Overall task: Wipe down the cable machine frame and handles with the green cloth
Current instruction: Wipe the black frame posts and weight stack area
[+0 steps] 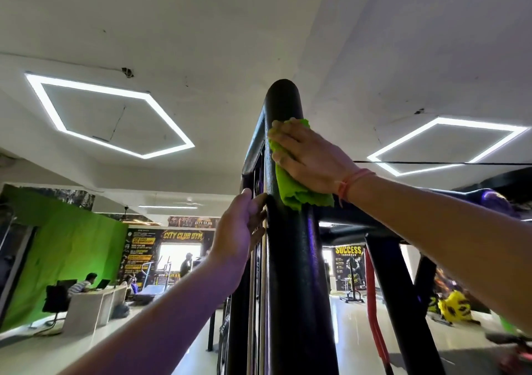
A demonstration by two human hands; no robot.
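Right hand: my right hand [306, 155] presses the green cloth [299, 194] flat against the black frame post [290, 259], near its top.
Left hand: my left hand [240, 230] rests on the post's left edge, fingers straight.

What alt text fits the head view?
The right hand presses a green cloth against the cable machine's black upright post near its top, while the left hand touches the post's side lower down.
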